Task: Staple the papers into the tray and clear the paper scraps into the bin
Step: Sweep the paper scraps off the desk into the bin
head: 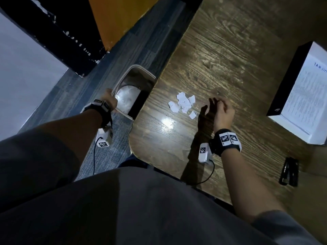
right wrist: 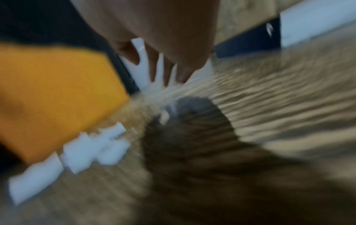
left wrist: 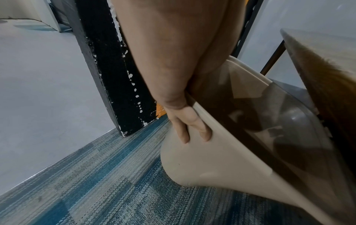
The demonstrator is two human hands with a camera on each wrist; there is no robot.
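Several white paper scraps (head: 184, 104) lie in a loose heap on the wooden table (head: 221, 55) near its left edge; they show blurred in the right wrist view (right wrist: 92, 149). My right hand (head: 220, 106) hovers just right of the heap, holding nothing; its spread fingers (right wrist: 154, 71) show blurred in the right wrist view. My left hand (head: 111, 99) grips the rim of the beige bin (head: 136, 68) beside the table edge. Its fingers (left wrist: 194, 129) lie on the outer wall of the bin (left wrist: 212, 159), which is tilted. The tray (head: 283, 82) at the right holds printed papers (head: 306, 96).
A black stapler (head: 289, 171) lies near the table's front right. Blue-grey carpet (head: 109, 156) covers the floor under the bin, with a black post (left wrist: 108, 60) and an orange panel (head: 115, 18) beyond. The bin has a clear liner (head: 126, 98) inside.
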